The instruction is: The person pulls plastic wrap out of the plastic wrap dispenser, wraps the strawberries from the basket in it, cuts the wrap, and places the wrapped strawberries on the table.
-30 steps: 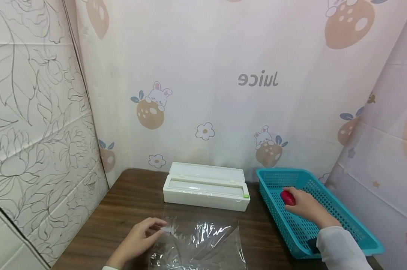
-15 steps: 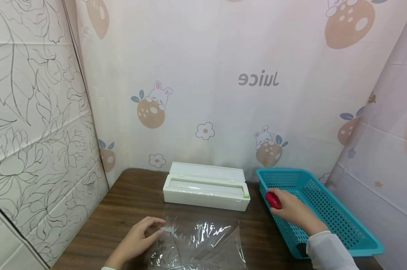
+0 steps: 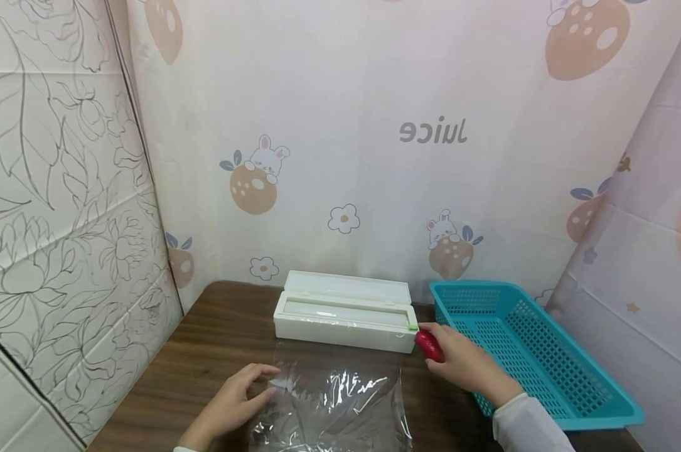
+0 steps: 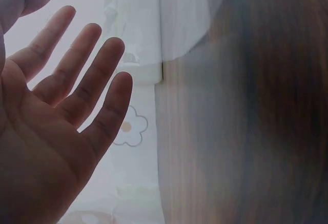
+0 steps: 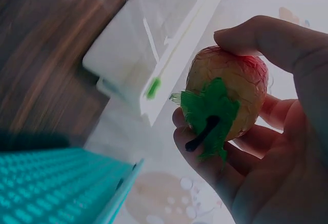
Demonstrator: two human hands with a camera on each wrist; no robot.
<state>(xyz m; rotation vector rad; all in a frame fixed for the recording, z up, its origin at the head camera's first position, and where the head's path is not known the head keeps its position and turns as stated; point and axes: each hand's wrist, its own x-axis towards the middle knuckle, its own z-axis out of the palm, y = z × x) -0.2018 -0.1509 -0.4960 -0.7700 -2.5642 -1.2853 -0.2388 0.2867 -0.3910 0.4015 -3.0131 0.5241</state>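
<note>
My right hand (image 3: 464,361) grips a red artificial fruit (image 3: 430,346) between thumb and fingers, just off the right end of the white cling film box (image 3: 343,331). In the right wrist view, the fruit (image 5: 228,90) shows a yellowish side with a green leaf cap and a dark stem. A sheet of clear cling film (image 3: 340,408) lies pulled out in front of the box. By the film's left edge is my left hand (image 3: 233,402), its fingers loosely spread; whether the fingertips touch the film I cannot tell. The left wrist view shows the fingers (image 4: 97,75) holding nothing.
A blue-green plastic basket (image 3: 566,358) stands at the right of the brown wooden table (image 3: 227,320). The box's lid (image 3: 346,287) is raised at the back, and a green slider (image 3: 412,327) sits at its right end. Patterned curtains (image 3: 340,125) enclose the table.
My right hand has carried the red fruit leftward out of the basket to beside the box. My left hand, the film and the box have stayed nearly still.
</note>
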